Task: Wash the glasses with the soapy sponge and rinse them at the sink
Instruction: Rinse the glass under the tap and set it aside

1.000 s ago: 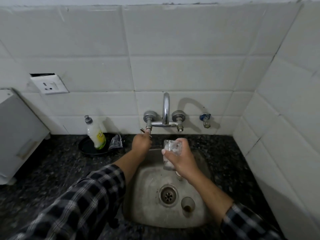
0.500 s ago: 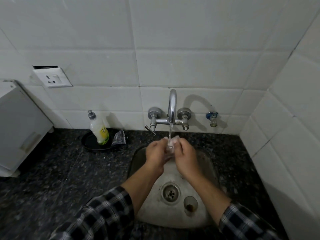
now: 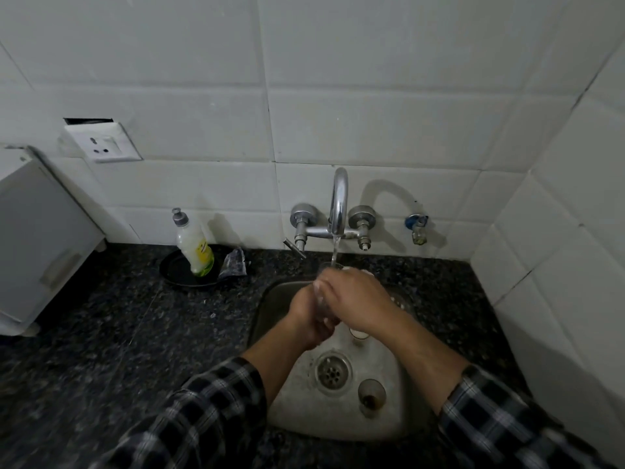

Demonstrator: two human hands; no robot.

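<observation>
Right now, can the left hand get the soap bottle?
Probably yes. The soap bottle stands in a black dish left of the sink, and nothing tall stands between it and the left hand. But that hand is gripping a glass under the running water, so it must let go first.

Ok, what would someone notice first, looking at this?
The left hand and right hand are clasped round a glass under the running tap, over the back of the sink. A second glass stands in it beside the drain, and a soap bottle sits on a black dish on the counter, left.
</observation>
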